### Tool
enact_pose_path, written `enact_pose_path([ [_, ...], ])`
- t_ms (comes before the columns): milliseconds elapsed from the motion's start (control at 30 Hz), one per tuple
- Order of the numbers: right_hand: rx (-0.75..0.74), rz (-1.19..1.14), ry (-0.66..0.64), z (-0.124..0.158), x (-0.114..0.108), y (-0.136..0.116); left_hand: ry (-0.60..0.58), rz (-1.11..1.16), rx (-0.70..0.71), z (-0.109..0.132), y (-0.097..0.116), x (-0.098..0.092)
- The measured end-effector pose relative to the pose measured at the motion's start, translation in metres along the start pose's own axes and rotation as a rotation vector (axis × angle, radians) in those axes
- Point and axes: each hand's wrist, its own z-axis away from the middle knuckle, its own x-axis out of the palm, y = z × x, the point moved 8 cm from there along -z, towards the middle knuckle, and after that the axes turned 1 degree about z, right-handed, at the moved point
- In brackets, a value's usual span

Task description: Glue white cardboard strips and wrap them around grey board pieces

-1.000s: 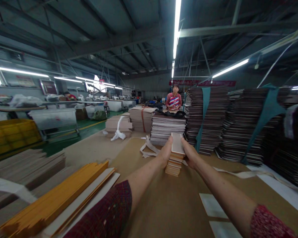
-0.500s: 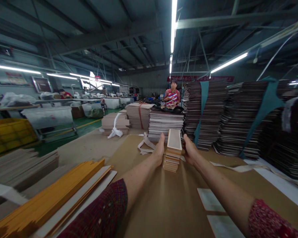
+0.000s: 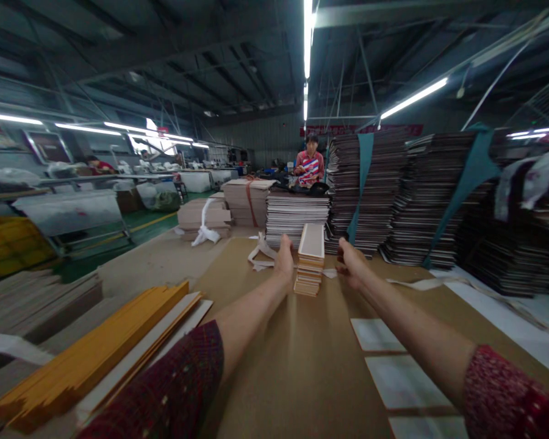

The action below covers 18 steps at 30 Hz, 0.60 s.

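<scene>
A stack of narrow orange-edged boards [image 3: 311, 262] with a pale top piece stands on the brown table sheet [image 3: 297, 366]. My left hand [image 3: 284, 261] is upright beside the stack's left side, thumb up; its fingers are mostly hidden, and whether they touch the boards is unclear. My right hand [image 3: 351, 262] is to the right, apart from the stack, with its fingers spread and nothing in them. Several pale rectangular pieces [image 3: 405, 381] lie under my right forearm.
Long orange strips [image 3: 100, 347] lie at the left. Behind the small stack is a pile of dark and white boards [image 3: 297, 216], with tall dark stacks [image 3: 379, 189] to its right. A person [image 3: 309, 164] is beyond. White cloth strips [image 3: 260, 250] lie nearby.
My right hand has moved away from the stack, opening a wider gap. My left hand remains beside it. The view has shifted, showing more of the pale pieces at the lower right.
</scene>
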Motion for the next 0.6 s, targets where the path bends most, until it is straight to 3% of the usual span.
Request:
enact_pose_path([
  [133, -0.074, 0.117, -0.058, 0.039, -0.048, -0.034, 0.044, -0.171, -0.028, 0.046, 0.026, -0.025],
  [300, -0.181, 0.238, -0.218, 0.142, -0.114, -0.066, -0.069, -0.337, -0.096, 0.131, 0.05, -0.045],
  [400, -0.222, 0.363, -0.235, 0.213, -0.165, -0.064, -0.223, -0.447, -0.167, 0.199, 0.045, -0.049],
  [533, -0.22, 0.703, -0.171, 0.288, -0.232, -0.035, -0.657, -0.837, -0.221, 0.305, 0.01, -0.044],
  [600, -0.228, 0.807, -0.069, 0.313, -0.265, -0.016, -0.801, -0.894, -0.035, 0.351, 0.006, -0.035],
])
